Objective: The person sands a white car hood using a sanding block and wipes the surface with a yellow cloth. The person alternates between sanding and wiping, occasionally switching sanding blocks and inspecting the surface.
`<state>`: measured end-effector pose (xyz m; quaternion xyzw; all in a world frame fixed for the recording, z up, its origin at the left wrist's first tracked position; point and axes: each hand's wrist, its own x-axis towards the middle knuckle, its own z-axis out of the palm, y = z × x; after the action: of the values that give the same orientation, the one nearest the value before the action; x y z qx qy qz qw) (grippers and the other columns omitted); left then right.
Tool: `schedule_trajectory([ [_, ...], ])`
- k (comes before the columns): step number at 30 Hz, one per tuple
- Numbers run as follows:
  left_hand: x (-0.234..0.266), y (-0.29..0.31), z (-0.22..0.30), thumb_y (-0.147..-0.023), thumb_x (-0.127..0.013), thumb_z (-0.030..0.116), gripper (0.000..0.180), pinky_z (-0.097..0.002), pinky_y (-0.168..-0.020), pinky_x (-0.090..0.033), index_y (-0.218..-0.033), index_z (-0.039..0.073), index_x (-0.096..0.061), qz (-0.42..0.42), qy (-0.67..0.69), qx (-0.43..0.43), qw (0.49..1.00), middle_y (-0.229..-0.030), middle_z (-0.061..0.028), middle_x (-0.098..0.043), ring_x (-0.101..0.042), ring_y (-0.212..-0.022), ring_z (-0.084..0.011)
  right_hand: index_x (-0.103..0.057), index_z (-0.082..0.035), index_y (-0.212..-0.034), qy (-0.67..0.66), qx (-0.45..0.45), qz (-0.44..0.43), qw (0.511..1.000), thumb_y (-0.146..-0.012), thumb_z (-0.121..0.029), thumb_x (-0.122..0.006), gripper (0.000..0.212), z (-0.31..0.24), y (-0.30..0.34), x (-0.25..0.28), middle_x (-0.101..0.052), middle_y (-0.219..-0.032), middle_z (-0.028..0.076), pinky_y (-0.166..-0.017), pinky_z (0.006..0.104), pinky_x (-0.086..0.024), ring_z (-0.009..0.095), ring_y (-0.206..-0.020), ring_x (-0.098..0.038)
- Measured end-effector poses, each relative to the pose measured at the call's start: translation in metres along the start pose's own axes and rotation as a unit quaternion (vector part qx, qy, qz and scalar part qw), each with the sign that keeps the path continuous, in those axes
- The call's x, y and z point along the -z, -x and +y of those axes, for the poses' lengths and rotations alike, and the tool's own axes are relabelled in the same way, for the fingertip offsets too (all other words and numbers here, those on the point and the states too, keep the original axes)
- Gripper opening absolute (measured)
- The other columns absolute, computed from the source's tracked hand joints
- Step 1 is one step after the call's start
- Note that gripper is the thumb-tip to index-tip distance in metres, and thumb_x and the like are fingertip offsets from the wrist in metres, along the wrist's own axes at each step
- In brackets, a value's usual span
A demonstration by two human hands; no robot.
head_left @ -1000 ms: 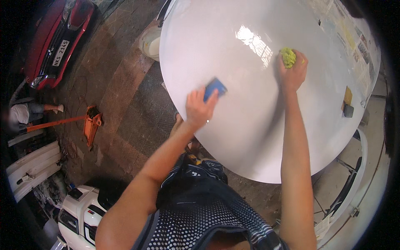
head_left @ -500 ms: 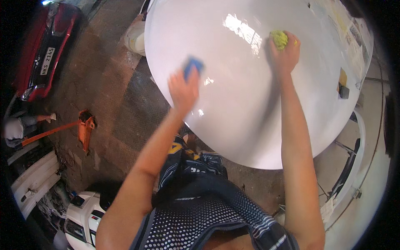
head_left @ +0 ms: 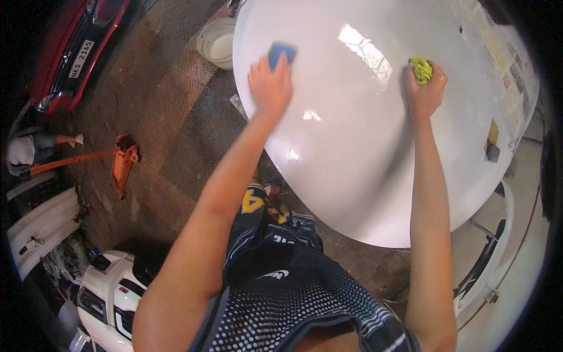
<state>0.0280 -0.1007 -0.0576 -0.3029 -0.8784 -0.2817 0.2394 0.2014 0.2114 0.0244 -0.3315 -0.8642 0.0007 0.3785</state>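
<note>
A large glossy white car panel (head_left: 346, 158), which looks like a hood, curves across the area before me. My left hand (head_left: 271, 92) is over its left part, fingers closed on a blue sanding block or pad (head_left: 282, 55), slightly blurred, against the surface. Farther right, my right hand (head_left: 428, 98) grips a crumpled yellow-green sponge or fluffy cloth (head_left: 420, 70) and rests on the panel. A small dark block (head_left: 492, 154) and a tan strip (head_left: 493, 132), perhaps sandpaper, lie near the panel's right edge.
A bucket (head_left: 221, 47) with whitish liquid stands left of the panel. Beyond are a red car (head_left: 61, 56), an orange floor jack (head_left: 122, 167) and another person (head_left: 24, 149). White body parts (head_left: 44, 229) and a white front-end piece (head_left: 108, 293) are at lower left. Newspaper masking (head_left: 510, 76) lines the right.
My left hand has slid the blue block forward, away from me, along the panel's left side. The right hand stays at nearly the same spot; the whole view has shifted slightly.
</note>
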Motion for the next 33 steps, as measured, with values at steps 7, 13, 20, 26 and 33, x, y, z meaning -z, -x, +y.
schedule_trajectory([
  [7, 0.038, 0.103, 0.029, -0.09, -0.072, 0.023, 0.038, -0.0487, -0.085, -0.047, -0.127, 0.014, -0.071, -0.063, 0.042, -0.04, 0.996, -0.124, -0.02, -0.063, -0.059, -0.105, -0.0359, -0.061, -0.018, -0.125, 0.002, 0.01, 0.013, 1.0, -0.08, -0.044, -0.083, 0.057, 0.007, 0.001, -0.002, -0.058, -0.128, 0.01, -0.093, 0.0446, -0.052, 0.032, -0.115, -0.061],
  [13, -0.01, -0.029, -0.013, -0.089, -0.068, 0.017, 0.032, -0.0467, -0.078, -0.045, -0.12, 0.019, -0.072, 0.011, 0.033, -0.06, 0.998, -0.116, -0.0153, -0.064, -0.057, -0.092, -0.0333, -0.061, -0.017, -0.125, -0.02, 0.023, 0.024, 0.999, -0.079, -0.043, -0.083, 0.057, -0.002, 0.001, -0.003, -0.059, -0.126, 0.01, -0.093, 0.045, -0.052, 0.033, -0.114, -0.061],
  [20, -0.011, 0.006, 0.024, -0.093, -0.069, 0.022, 0.032, -0.0497, -0.08, -0.047, -0.124, 0.018, -0.073, -0.004, 0.049, -0.051, 0.997, -0.112, -0.0184, -0.065, -0.058, -0.092, -0.0369, -0.061, -0.014, -0.124, -0.012, 0.017, 0.014, 1.0, -0.081, -0.037, -0.083, 0.053, 0.001, 0.002, 0.002, -0.057, -0.128, 0.012, -0.094, 0.0457, -0.051, 0.035, -0.115, -0.06],
  [26, -0.043, -0.085, 0.011, -0.089, -0.07, 0.019, 0.033, -0.0485, -0.075, -0.048, -0.122, 0.019, -0.071, -0.004, 0.042, -0.076, 0.996, -0.116, -0.0183, -0.065, -0.059, -0.094, -0.0352, -0.061, -0.014, -0.123, -0.03, 0.014, 0.013, 0.999, -0.08, -0.035, -0.083, 0.053, -0.003, 0.003, 0.004, -0.057, -0.128, 0.012, -0.095, 0.0473, -0.05, 0.035, -0.115, -0.059],
  [33, -0.059, -0.095, 0.036, -0.091, -0.071, 0.022, 0.029, -0.0492, -0.078, -0.048, -0.119, 0.015, -0.073, -0.025, 0.036, -0.089, 0.995, -0.106, -0.0195, -0.063, -0.06, -0.092, -0.0373, -0.063, -0.016, -0.122, -0.028, 0.0, 0.013, 1.0, -0.076, -0.032, -0.085, 0.054, -0.004, 0.006, 0.003, -0.058, -0.127, 0.012, -0.093, 0.0461, -0.051, 0.035, -0.114, -0.058],
])
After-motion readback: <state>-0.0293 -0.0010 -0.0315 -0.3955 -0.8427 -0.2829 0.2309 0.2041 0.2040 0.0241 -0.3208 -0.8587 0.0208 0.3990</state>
